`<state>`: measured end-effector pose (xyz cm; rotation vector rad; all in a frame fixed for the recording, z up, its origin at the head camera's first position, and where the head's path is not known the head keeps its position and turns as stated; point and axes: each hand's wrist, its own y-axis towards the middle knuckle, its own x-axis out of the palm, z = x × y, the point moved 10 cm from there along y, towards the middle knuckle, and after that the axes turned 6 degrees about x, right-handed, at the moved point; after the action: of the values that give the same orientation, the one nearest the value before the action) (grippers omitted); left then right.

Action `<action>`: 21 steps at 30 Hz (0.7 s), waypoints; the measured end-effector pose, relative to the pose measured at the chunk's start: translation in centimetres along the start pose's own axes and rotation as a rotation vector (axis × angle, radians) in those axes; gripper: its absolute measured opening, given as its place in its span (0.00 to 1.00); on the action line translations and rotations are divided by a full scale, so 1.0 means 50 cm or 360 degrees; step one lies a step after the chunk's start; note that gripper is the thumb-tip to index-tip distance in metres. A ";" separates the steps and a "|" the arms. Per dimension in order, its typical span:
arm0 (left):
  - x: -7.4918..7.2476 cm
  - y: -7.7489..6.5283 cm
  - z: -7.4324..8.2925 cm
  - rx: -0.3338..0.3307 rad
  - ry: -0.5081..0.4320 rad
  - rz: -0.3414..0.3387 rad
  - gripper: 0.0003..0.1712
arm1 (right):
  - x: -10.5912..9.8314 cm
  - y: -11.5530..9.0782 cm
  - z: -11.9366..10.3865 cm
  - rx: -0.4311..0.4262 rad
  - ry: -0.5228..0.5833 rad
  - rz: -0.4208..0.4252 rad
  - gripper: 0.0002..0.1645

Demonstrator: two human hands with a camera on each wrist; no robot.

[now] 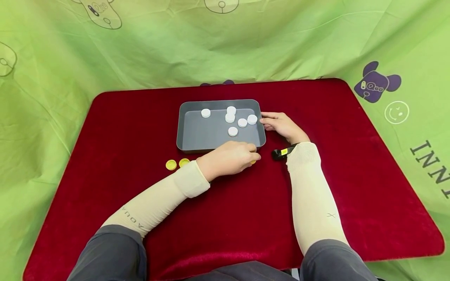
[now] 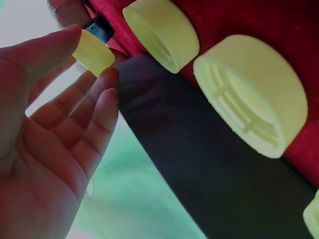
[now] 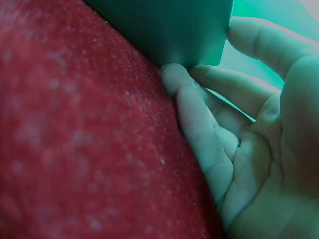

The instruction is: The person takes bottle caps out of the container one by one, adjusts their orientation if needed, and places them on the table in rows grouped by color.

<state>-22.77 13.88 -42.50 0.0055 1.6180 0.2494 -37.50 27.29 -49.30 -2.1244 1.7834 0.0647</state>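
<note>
- Yellow, short, round plastic cap [image 2: 93, 52]: the left hand [image 1: 230, 158] pinches it between thumb and fingertips; in the head view it is near the centre of the frame, just below the tray's front wall.
- Grey, rectangular tray with rounded corners [image 1: 207, 137], in the upper centre of the head view; the right hand [image 1: 281, 125] grasps nothing, its fingers touch the right outer wall.
- Six white, round, flat caps [image 1: 233, 131] lie inside the tray, most of them in its right half.
- Two other yellow caps [image 1: 171, 164] lie left of the left hand, near the tray's lower left corner; the second is partly covered by the cream sleeve [image 1: 191, 179].
- Dark red, velvety cloth [image 1: 351, 175] lies under everything; green, printed fabric [image 1: 281, 39] fills the top of the frame.
</note>
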 end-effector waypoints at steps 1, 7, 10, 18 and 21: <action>0.000 0.000 0.000 -0.0003 -0.0004 -0.0002 0.09 | 0.000 0.000 0.000 -0.0002 0.0000 0.0000 0.28; 0.002 -0.002 0.002 -0.0005 0.0010 0.0003 0.07 | 0.000 0.001 0.001 -0.0015 0.0016 0.0003 0.27; 0.002 -0.002 0.003 -0.0001 0.0031 0.0022 0.06 | 0.000 0.002 0.000 -0.0023 0.0033 -0.0002 0.27; 0.015 0.001 0.005 -0.0016 0.0090 -0.0020 0.06 | 0.002 0.001 -0.003 -0.0019 0.0063 -0.0008 0.27; 0.020 0.003 0.007 -0.0013 0.0103 -0.0032 0.06 | 0.001 0.001 0.000 -0.0014 0.0064 -0.0006 0.28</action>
<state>-22.53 14.25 -43.47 -0.0252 1.6804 0.2426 -37.56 27.21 -49.31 -2.1497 1.8046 0.0292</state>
